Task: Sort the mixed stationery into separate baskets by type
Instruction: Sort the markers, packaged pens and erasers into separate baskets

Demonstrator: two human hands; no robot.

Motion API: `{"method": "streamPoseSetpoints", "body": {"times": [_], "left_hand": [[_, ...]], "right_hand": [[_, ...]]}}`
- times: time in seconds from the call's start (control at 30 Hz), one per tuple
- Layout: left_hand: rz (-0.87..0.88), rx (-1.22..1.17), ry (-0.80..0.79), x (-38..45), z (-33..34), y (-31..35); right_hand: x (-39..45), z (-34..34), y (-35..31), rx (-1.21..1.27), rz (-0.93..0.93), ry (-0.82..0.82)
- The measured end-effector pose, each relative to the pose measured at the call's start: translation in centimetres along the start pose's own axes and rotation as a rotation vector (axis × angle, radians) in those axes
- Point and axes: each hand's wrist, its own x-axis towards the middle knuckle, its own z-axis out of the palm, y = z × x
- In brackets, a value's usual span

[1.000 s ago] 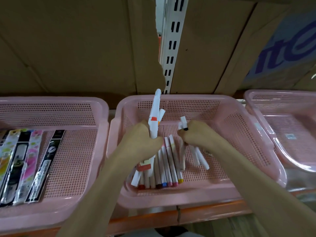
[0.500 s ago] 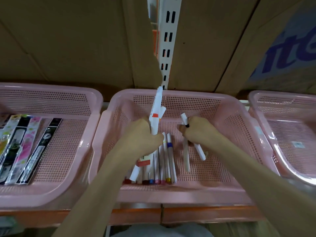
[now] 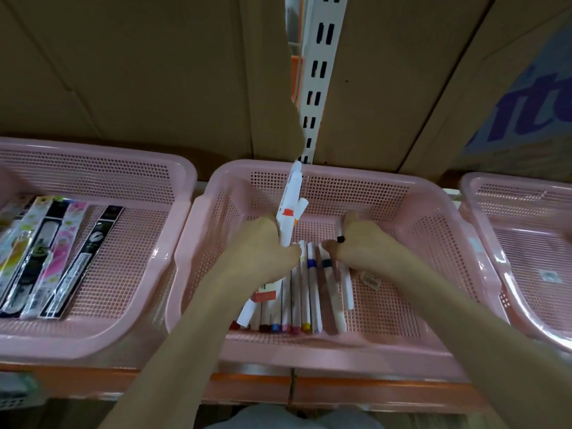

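- Nearest, along the six o'clock wall of the middle basket (image 3: pixel 433 209), a row of markers (image 3: pixel 305 292) lies side by side, coloured caps towards the person; new ones are best laid parallel to these, caps the same way.
- At ten o'clock from that row, the left hand (image 3: pixel 266 252) is curled round a bundle of white pens (image 3: pixel 289 209) that stands up towards twelve o'clock. I judge a firm grip low on the bundle will stop it fanning out.
- At one o'clock from the row, the right hand (image 3: pixel 362 243) pinches a black-tipped pen (image 3: pixel 340 238) with curled fingers; it should go down gently beside the loose markers there.
- At nine o'clock, the left basket (image 3: pixel 173 168) holds packaged pens (image 3: pixel 58 255).
- Compared with half a second ago, the right hand has sunk lower onto the markers and its pen shows less.
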Motion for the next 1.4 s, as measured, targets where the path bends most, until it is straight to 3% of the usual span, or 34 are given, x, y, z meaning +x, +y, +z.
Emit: {"method": "streamPoseSetpoints", "body": {"times": [0.1, 0.23, 0.3, 0.43, 0.67, 0.83, 1.0, 1.13, 1.27, 1.4], "left_hand": [[0.018, 0.022, -0.002, 0.2, 0.3, 0.0], [0.036, 0.071, -0.008, 0.0, 0.4, 0.0], [0.056, 0.153, 0.017, 0.0, 0.5, 0.0], [0.042, 0.301, -0.001, -0.2, 0.8, 0.9], [0.111, 0.484, -0.074, -0.7, 1.2, 2.1], [0.125, 0.434, -0.102, -0.9, 1.0, 2.0], [0.051, 0.336, -0.081, -0.4, 0.1, 0.6], [0.023, 0.235, -0.054, -0.3, -0.4, 0.5], [0.004, 0.202, -0.058, -0.1, 0.1, 1.0], [0.0, 0.163, -0.086, 0.1, 0.7, 0.7]], "right_hand": [[-0.2, 0.2, 0.1, 0.016, 0.015, -0.025], [-0.8, -0.1, 0.2, -0.056, 0.031, -0.177], [-0.9, -1.0, 0.3, 0.023, 0.007, -0.089], [-1.7, -2.2, -0.7, 0.419, -0.099, 0.172], [-2.2, -2.0, -1.2, 0.511, -0.093, 0.197], [-2.2, -2.6, -1.1, 0.552, -0.202, 0.227], [-2.6, -4.2, -0.5, 0.98, -0.294, 0.544], [-2.7, -4.7, 1.1, 0.692, -0.381, 0.606], [-2.3, -3.2, 2.8, 0.255, -0.434, 0.427], [-3.0, -2.8, 3.0, 0.023, -0.494, 0.142]]}}
